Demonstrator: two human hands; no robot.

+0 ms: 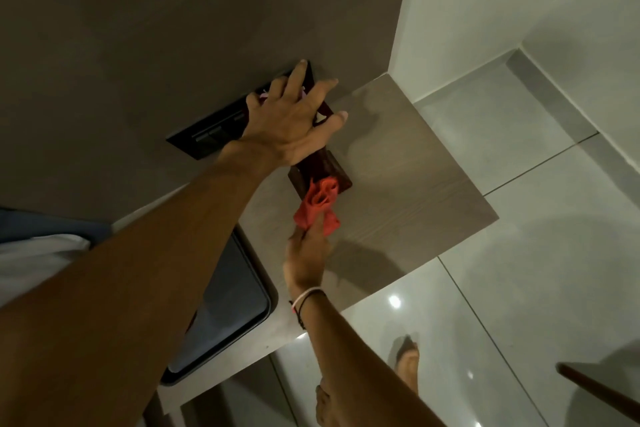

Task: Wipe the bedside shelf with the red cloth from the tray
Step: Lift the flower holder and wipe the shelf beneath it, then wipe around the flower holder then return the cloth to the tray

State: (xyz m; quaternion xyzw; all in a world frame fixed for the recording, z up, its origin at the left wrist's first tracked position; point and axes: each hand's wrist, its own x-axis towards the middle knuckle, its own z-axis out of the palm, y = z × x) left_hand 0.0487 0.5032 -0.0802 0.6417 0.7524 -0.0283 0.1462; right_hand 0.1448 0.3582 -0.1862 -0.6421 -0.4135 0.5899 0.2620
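The red cloth (319,205) hangs crumpled from my right hand (306,258), which pinches it just above the pale wood bedside shelf (408,191). The cloth's top end touches the near end of a dark red-brown wooden box (323,168) standing on the shelf by the wall. My left hand (294,116) is clamped over the far end of that box with fingers spread, fingertips against the grey wall. A dark tray (239,305) with a grey-blue inside sits on the shelf's near left part, partly hidden by my left forearm.
A black switch panel (204,137) is set in the wall behind my left wrist. White bedding (38,256) lies at the left edge. Glossy floor tiles (519,270) lie below the shelf, with my bare feet (408,362) and a dark wooden furniture edge (595,390) at the lower right.
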